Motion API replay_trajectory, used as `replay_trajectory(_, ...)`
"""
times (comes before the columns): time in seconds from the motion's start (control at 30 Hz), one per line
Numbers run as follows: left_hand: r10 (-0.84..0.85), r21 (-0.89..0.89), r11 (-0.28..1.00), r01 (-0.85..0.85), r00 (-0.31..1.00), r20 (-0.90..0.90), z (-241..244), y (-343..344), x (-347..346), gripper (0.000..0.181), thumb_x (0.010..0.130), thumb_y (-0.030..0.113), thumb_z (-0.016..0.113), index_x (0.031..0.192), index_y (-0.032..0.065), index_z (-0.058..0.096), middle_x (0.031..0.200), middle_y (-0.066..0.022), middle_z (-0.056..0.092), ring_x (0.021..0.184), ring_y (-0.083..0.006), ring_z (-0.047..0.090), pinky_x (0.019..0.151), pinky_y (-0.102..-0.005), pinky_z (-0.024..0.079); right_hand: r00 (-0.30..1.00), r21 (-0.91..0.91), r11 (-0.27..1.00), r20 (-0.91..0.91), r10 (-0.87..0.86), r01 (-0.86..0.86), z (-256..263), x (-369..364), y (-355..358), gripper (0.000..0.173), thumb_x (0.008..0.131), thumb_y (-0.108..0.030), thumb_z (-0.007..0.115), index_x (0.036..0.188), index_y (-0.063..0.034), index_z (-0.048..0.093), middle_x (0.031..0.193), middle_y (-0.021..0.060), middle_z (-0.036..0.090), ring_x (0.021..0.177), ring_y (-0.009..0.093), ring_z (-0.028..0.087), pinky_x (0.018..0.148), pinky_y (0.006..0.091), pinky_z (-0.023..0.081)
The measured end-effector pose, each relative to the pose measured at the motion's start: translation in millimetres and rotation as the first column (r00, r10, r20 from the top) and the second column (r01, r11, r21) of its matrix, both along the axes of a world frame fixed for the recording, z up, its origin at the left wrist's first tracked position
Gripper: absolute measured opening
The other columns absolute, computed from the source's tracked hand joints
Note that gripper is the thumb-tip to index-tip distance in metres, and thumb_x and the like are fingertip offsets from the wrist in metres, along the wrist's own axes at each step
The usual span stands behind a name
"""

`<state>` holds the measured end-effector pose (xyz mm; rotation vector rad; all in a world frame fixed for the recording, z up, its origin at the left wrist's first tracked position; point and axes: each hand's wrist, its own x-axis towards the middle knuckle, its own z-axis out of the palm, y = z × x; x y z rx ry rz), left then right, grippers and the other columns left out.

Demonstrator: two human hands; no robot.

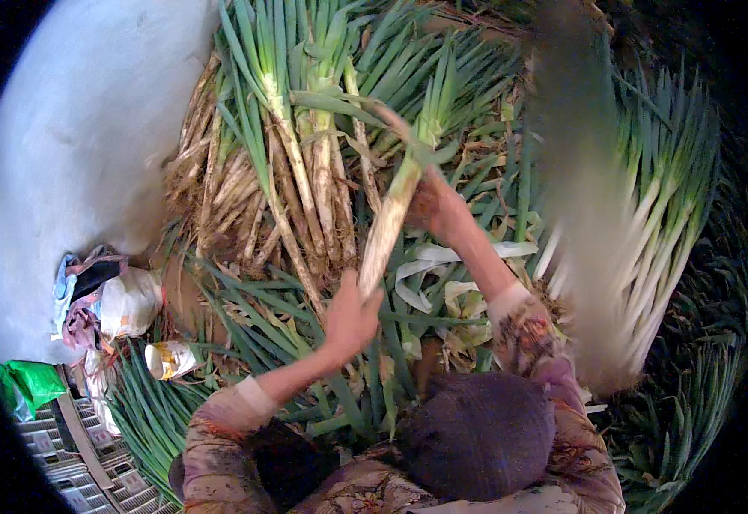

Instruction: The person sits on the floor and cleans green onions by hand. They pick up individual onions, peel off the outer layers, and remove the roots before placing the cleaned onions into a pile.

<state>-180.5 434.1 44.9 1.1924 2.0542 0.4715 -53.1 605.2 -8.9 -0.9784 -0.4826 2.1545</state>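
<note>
My left hand is closed around the root end of a thick long green onion. Its soil-streaked pale shank slants up to the right, into green leaves. My right hand is blurred beside the upper shank, with its fingers partly hidden behind it. A loose outer leaf stretches leftward across the onion near that hand; whether the fingers grip it is unclear. Just beyond lie several unpeeled long green onions, muddy and rooted, with leaves pointing away from me.
Peeled white-stemmed onions lie in a pile at right, partly behind a blurred obstruction. Stripped leaves litter the ground. At left are white sheeting, a white bag, a paper cup and plastic crates.
</note>
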Motion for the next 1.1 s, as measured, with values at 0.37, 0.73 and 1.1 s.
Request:
replay_trajectory(0.37, -0.018, 0.439, 0.890, -0.121, 0.954, 0.300, -4.2, -1.4, -34.5, 0.049, 0.080, 0.026, 0.057, 0.115, -0.0020, 0.036, 0.104, -0.0133, 0.051, 0.094, -0.0190, 0.050, 0.081, -0.0321, 0.040, 0.947, 0.193, 0.931, -0.141, -0.287, 0.311, 55.3, -67.1, -3.0, 0.040, 0.090, -0.040, 0.035, 0.095, -0.0034, 0.049, 0.071, 0.0051, 0.050, 0.063, 0.016, 0.049, 0.057, 0.0326, 0.044)
replay_trajectory(0.73, 0.056, 0.603, 0.608, -0.517, 0.785, 0.617, 77.6, 106.0, -79.2, 0.020, 0.084, 0.017, 0.052, 0.094, -0.0002, 0.052, 0.076, -0.0041, 0.054, 0.065, -0.0099, 0.050, 0.057, -0.0210, 0.040, 0.985, 0.612, 0.776, -0.033, -0.167, 0.153, 117.2, -119.4, -12.7, 0.033, 0.087, -0.029, 0.046, 0.097, 0.0014, 0.054, 0.081, 0.0051, 0.055, 0.074, 0.011, 0.045, 0.069, 0.0245, 0.039)
replay_trajectory(1.1, 0.253, 0.519, 0.807, -0.280, 0.959, 0.124, -16.7, 47.5, -112.0, 0.051, 0.082, 0.019, 0.053, 0.121, -0.0045, 0.031, 0.108, -0.0203, 0.045, 0.096, -0.0250, 0.048, 0.078, -0.0343, 0.041, 0.926, 0.719, 0.663, 0.072, -0.370, 0.210, 84.8, -106.7, 17.8, 0.026, 0.088, -0.024, 0.043, 0.087, 0.0006, 0.053, 0.070, 0.0014, 0.049, 0.066, 0.008, 0.041, 0.062, 0.0249, 0.037)
